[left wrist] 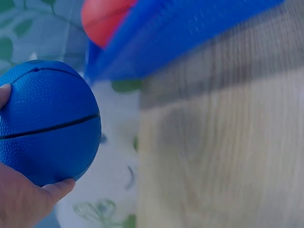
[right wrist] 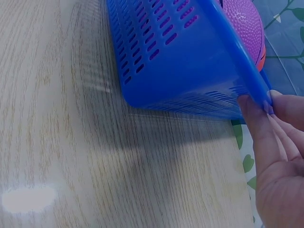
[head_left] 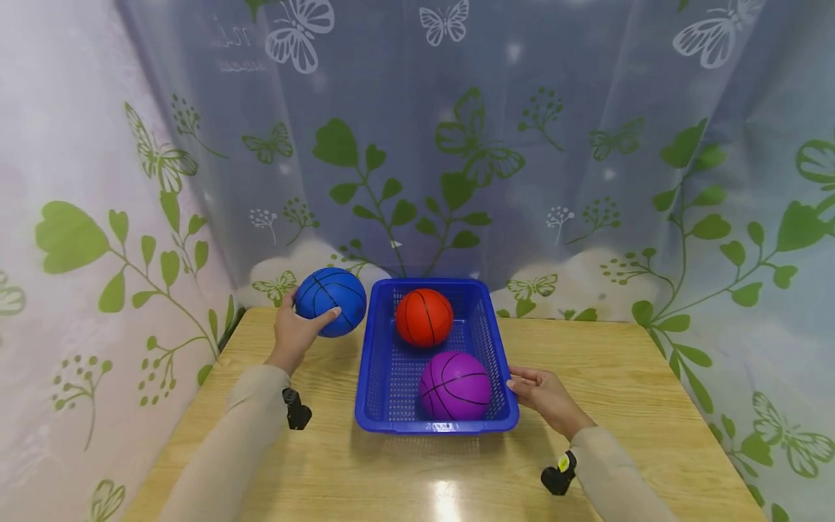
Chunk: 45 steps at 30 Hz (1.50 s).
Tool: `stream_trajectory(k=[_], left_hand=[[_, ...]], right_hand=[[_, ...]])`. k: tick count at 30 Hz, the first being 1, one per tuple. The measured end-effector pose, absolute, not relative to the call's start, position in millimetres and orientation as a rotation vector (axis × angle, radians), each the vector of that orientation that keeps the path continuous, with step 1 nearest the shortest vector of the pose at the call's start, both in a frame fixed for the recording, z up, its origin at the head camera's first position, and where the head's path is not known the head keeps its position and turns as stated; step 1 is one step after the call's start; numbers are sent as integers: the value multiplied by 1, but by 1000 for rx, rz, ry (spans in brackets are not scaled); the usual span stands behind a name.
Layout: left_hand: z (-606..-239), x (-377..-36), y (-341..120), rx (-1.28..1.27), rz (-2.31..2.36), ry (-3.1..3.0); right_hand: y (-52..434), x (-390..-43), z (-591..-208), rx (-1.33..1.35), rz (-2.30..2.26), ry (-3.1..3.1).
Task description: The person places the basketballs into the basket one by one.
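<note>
Progress about two thirds by the look of it: orange ball [head_left: 424, 317] and purple ball [head_left: 454, 386] already lying in blue basket [head_left: 375, 348], orange toward far end, purple toward near end; blue ball [head_left: 331, 301] not yet in, held just off basket's far left corner, over far left part of table [head_left: 620, 406]. Cannot tell whether lifted clear of table or resting on it. Left hand [head_left: 296, 332] under and behind blue ball, fingers [left wrist: 59, 187] curled round it, thumb over near side, palm cupping bottom; forearm stretched forward from near left edge. Right hand [head_left: 544, 395] at basket's near right corner, fingers [right wrist: 259, 111] held close together and fairly straight, tips touching rim, seemingly steadying it, not gripping; wrist low near table, forearm angled in from right. Left to do, judging from layout: blue ball into basket, likely the free space beside the other two. Patterned leaf and butterfly curtain [head_left: 457, 145] behind table.
</note>
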<state>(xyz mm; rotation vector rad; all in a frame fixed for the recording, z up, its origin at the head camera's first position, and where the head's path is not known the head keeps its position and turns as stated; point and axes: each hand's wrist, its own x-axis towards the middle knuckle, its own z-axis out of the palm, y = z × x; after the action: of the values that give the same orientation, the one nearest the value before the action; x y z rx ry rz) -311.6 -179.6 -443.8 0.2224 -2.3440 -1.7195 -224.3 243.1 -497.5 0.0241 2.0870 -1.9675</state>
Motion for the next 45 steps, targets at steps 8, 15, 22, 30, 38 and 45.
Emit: stream_trajectory(k=[8, 15, 22, 30, 38, 45], left_hand=[[-407, -292, -142, -25, -1894, -2341], [-410, -288, -113, -193, -1916, -2388], [-439, -286, -99, -212, -1757, -2500], [-457, -280, -87, -270, -1546, -2639], [-463, -281, -94, -452, -1376, -2744], [-465, -282, -100, -462, -1398, -2803]], right_hand=[[244, -224, -497, 31, -1974, 2078], [244, -225, -499, 27, -1959, 2086], [242, -226, -498, 58, -1958, 2084], [243, -226, -497, 24, -1941, 2080], [244, -227, -498, 43, -1930, 2092], [244, -226, -499, 57, -1950, 2088]])
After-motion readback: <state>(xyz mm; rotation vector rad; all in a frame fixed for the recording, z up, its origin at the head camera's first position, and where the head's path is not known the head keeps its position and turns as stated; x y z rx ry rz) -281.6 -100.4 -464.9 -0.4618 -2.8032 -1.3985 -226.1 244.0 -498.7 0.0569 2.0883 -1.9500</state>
